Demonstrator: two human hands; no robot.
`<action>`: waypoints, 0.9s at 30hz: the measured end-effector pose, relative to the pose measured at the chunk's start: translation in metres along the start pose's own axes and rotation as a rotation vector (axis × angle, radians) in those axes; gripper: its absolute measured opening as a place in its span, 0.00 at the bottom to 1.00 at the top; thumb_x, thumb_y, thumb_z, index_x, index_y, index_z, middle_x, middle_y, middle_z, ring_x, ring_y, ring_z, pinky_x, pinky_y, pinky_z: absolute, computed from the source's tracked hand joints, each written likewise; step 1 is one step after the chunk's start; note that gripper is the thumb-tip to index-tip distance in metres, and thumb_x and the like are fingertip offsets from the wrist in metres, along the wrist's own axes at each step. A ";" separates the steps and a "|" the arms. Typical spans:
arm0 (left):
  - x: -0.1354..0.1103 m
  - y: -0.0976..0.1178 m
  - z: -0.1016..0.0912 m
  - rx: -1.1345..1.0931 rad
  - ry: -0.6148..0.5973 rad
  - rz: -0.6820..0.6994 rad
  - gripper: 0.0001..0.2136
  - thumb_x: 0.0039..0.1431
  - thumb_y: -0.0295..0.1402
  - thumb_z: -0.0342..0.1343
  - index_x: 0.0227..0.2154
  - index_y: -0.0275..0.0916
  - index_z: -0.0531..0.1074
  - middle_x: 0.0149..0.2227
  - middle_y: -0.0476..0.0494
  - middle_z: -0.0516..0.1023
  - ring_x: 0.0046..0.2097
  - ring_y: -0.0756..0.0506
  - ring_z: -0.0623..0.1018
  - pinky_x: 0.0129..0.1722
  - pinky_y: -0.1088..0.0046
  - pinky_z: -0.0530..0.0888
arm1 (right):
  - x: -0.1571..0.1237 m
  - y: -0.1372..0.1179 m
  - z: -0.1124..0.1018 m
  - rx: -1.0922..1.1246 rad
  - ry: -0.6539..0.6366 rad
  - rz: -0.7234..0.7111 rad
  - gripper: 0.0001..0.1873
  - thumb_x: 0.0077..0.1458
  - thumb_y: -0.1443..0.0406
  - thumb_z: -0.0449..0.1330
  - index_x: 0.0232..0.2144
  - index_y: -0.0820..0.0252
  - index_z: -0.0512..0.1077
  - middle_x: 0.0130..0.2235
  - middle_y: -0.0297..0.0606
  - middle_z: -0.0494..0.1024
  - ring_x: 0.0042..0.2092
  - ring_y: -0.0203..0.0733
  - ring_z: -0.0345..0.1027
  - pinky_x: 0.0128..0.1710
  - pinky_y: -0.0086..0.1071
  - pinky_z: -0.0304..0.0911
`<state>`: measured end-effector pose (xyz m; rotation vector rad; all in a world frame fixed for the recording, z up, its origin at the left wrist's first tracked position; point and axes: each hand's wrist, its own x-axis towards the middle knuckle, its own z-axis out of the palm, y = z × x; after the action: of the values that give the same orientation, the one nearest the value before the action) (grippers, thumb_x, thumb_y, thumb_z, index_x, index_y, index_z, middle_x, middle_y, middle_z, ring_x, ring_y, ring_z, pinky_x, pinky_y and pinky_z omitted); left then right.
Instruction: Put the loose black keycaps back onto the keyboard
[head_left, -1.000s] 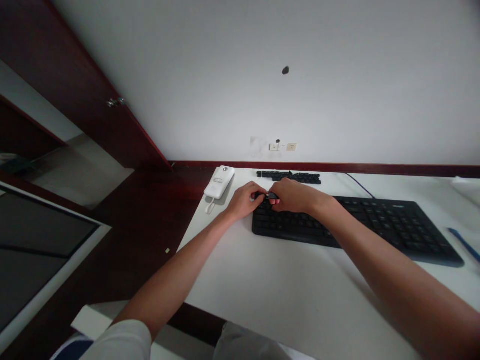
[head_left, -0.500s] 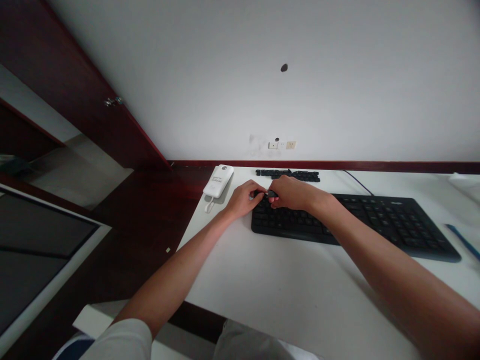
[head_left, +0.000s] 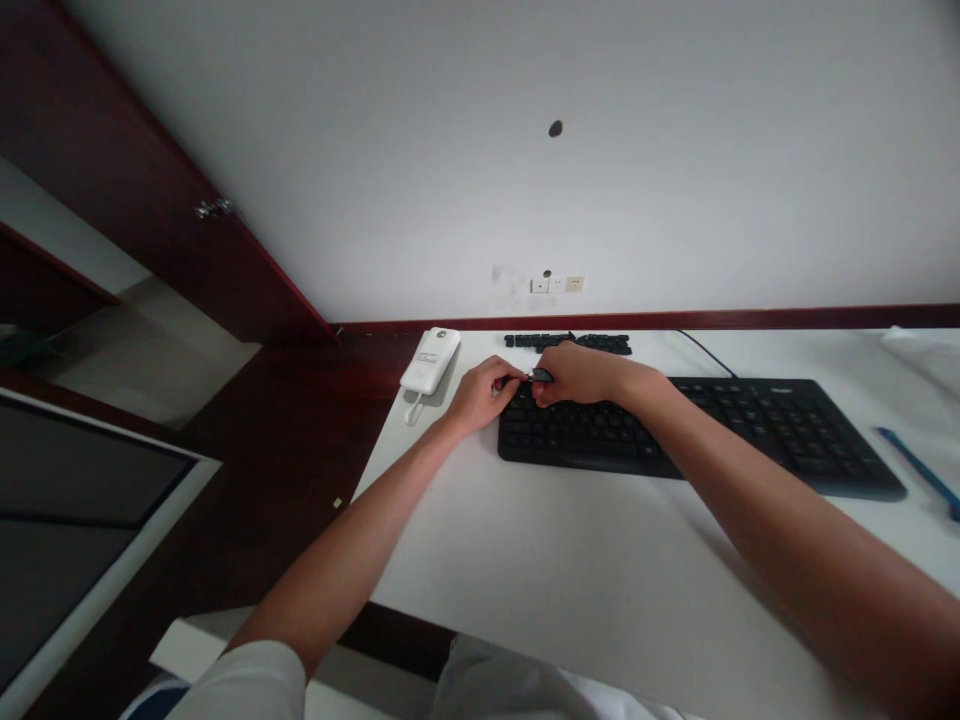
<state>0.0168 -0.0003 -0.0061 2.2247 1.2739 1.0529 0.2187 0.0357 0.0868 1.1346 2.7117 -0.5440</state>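
A black keyboard (head_left: pixel 712 430) lies across the white table (head_left: pixel 540 560). Both my hands meet over its top left corner. My left hand (head_left: pixel 480 392) has its fingers curled and pinched toward that corner. My right hand (head_left: pixel 581 372) is closed too, pinching a small dark piece, probably a keycap (head_left: pixel 541 375), between the fingertips of both hands. A row of loose black keycaps (head_left: pixel 568 343) lies just behind the keyboard, near the wall.
A white power bank (head_left: pixel 429 362) with a short cable lies left of the keyboard. A blue tool (head_left: pixel 919 468) rests at the right edge. The keyboard's cable (head_left: pixel 705 354) runs back to the wall. Dark wooden cabinets and floor lie to the left.
The view has shifted slightly left and down. My hands stay together at the keyboard's top left corner, still pinched on the small dark piece.
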 end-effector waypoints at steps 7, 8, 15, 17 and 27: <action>0.000 -0.002 0.001 -0.012 0.008 -0.009 0.05 0.65 0.27 0.56 0.38 0.40 0.78 0.39 0.46 0.78 0.37 0.50 0.76 0.37 0.74 0.73 | -0.002 -0.005 0.002 -0.024 0.009 -0.021 0.07 0.53 0.63 0.64 0.31 0.60 0.81 0.33 0.43 0.83 0.38 0.50 0.77 0.38 0.34 0.64; 0.000 -0.002 0.001 -0.011 0.011 -0.009 0.05 0.65 0.27 0.57 0.38 0.40 0.78 0.39 0.46 0.78 0.37 0.50 0.76 0.37 0.74 0.73 | -0.002 -0.006 0.001 -0.024 0.010 -0.023 0.07 0.53 0.63 0.64 0.31 0.60 0.81 0.32 0.43 0.83 0.37 0.49 0.77 0.38 0.34 0.64; 0.000 -0.004 0.003 -0.018 0.023 0.000 0.05 0.65 0.28 0.57 0.38 0.40 0.78 0.38 0.46 0.78 0.36 0.50 0.76 0.37 0.74 0.73 | -0.005 -0.009 -0.003 -0.033 0.010 -0.008 0.07 0.53 0.64 0.63 0.30 0.61 0.81 0.30 0.42 0.82 0.35 0.47 0.76 0.32 0.33 0.60; 0.000 -0.004 0.003 -0.019 0.019 -0.002 0.05 0.65 0.28 0.57 0.38 0.40 0.78 0.38 0.46 0.78 0.37 0.49 0.76 0.37 0.73 0.73 | -0.005 -0.009 -0.004 -0.032 0.005 0.012 0.08 0.54 0.63 0.63 0.30 0.61 0.81 0.30 0.43 0.82 0.34 0.47 0.75 0.31 0.34 0.60; 0.001 -0.005 0.003 -0.001 0.012 0.005 0.06 0.64 0.26 0.56 0.37 0.39 0.78 0.38 0.47 0.77 0.37 0.50 0.75 0.37 0.74 0.73 | 0.001 -0.006 0.007 -0.099 0.030 0.039 0.12 0.54 0.61 0.63 0.36 0.64 0.81 0.35 0.50 0.82 0.39 0.52 0.77 0.34 0.35 0.63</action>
<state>0.0163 0.0030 -0.0107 2.2256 1.2728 1.0695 0.2136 0.0304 0.0818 1.1765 2.7026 -0.3858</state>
